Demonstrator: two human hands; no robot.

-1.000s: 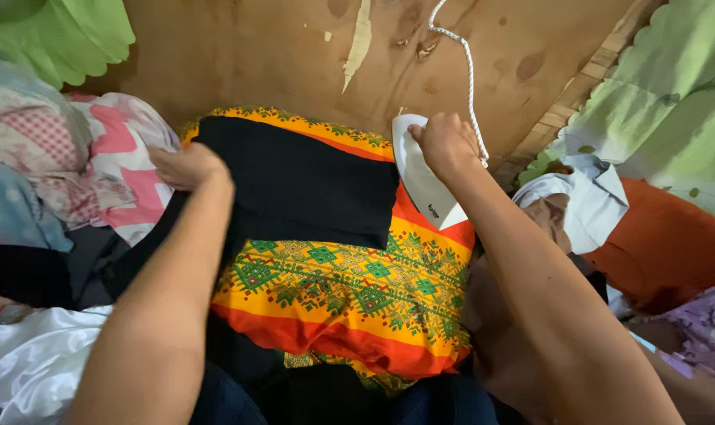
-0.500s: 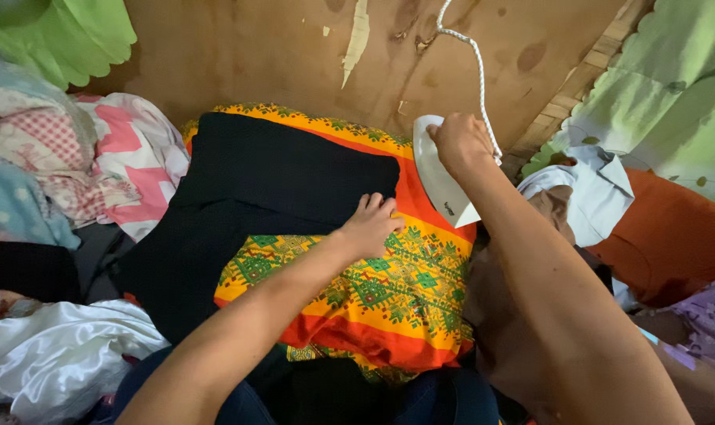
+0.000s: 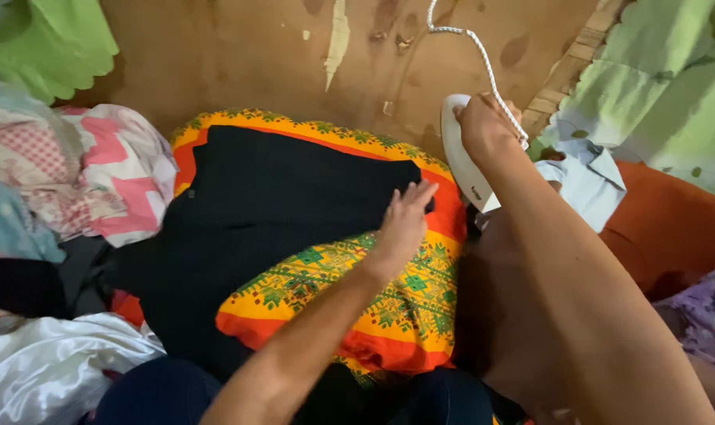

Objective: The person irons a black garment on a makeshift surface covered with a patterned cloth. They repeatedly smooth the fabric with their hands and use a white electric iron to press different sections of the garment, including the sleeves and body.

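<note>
A black garment (image 3: 271, 205) lies spread over a cushion wrapped in orange, yellow and green patterned cloth (image 3: 373, 299). My left hand (image 3: 405, 220) rests flat with fingers apart on the garment's right edge, near its corner. My right hand (image 3: 483, 126) grips the handle of a white electric iron (image 3: 461, 161), held tilted on its side just beyond the cushion's far right corner. A white braided cord (image 3: 472, 43) runs up from the iron along the brown wall.
Heaps of clothes lie at the left: a pink and white patterned piece (image 3: 121, 173) and a white satin cloth (image 3: 50, 362). At the right sit a folded white shirt (image 3: 590, 181), an orange cloth (image 3: 672, 228) and green fabric (image 3: 664, 86).
My left hand moved from the garment's far left corner across to its right edge. My right hand carried the iron a little further right and away. The garment now lies spread wider.
</note>
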